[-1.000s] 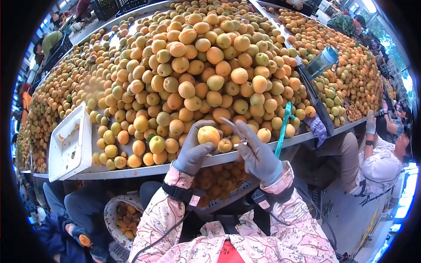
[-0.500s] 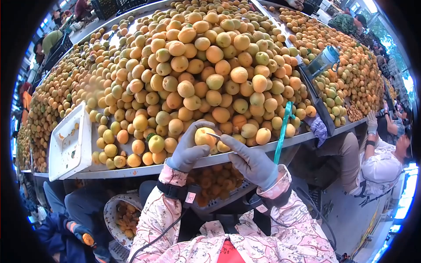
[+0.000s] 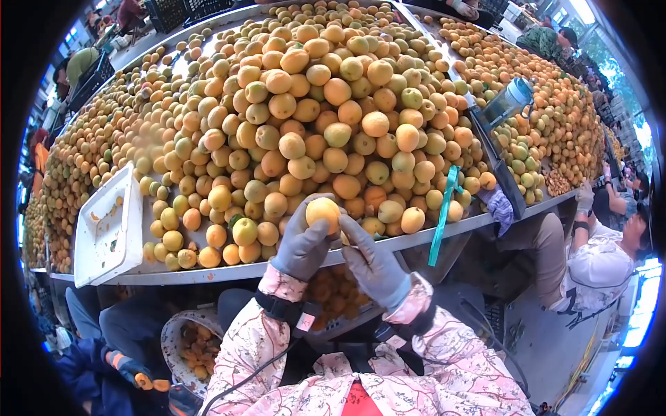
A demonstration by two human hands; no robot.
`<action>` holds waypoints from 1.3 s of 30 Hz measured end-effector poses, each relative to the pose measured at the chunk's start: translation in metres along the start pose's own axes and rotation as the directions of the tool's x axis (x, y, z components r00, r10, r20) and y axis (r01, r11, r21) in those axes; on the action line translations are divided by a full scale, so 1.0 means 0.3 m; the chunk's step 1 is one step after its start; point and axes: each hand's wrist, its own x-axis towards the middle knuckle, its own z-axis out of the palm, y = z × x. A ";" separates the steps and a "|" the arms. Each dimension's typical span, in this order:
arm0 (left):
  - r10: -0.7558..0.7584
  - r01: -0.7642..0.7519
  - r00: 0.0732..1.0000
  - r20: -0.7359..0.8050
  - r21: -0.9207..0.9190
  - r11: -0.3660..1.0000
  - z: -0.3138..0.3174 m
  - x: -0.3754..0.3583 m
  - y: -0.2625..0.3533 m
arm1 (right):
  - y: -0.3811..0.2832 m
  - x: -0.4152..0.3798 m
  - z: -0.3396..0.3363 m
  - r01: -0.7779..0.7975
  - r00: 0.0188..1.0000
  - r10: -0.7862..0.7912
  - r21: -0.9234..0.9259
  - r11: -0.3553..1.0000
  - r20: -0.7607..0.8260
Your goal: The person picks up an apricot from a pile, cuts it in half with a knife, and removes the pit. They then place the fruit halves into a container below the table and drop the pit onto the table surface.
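In my gloved left hand [image 3: 302, 244] is a yellow-orange apricot [image 3: 323, 213], gripped between thumb and fingers just above the table's front edge. My gloved right hand [image 3: 377, 269] is closed, its fingertips against the fruit's right side. The small knife whose thin blade showed in that hand earlier is now hidden by the fruit and fingers. Right behind both hands rises a large heap of apricots [image 3: 336, 135]. Below the table edge, between my forearms, a crate of cut apricot pieces [image 3: 338, 295] is partly covered by my hands and sleeves.
A white plastic tray [image 3: 84, 239] rests at the table's left edge. A green ribbon [image 3: 442, 222] hangs over the front edge, near a purple cloth [image 3: 498, 208]. A blue-lidded jug [image 3: 510, 102] stands beyond the divider. A bucket of fruit pieces [image 3: 198, 347] sits lower left. Co-workers sit on both sides.
Both hands have shifted slightly; the right has moved left and down, closer to the apricot. The apricot is turned and raised a little, and the blade has gone out of sight.
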 end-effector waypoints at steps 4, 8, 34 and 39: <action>0.068 -0.078 0.994 -0.086 -0.120 0.990 -0.018 0.013 -0.046 | 0.019 -0.005 0.031 -0.049 0.999 0.048 -0.057 0.997 -0.024; -0.024 0.024 1.000 0.020 0.006 1.000 -0.022 0.015 0.056 | -0.007 -0.003 0.001 -0.212 0.977 0.210 0.070 0.975 0.031; 0.019 -0.035 0.994 -0.105 -0.155 0.987 -0.022 0.018 -0.092 | 0.055 0.005 0.090 -0.235 0.956 0.216 -0.082 0.968 -0.197; -0.013 0.020 0.987 -0.161 0.041 0.999 -0.035 0.050 -0.060 | 0.011 0.026 0.046 -0.297 0.939 0.293 0.008 0.955 -0.178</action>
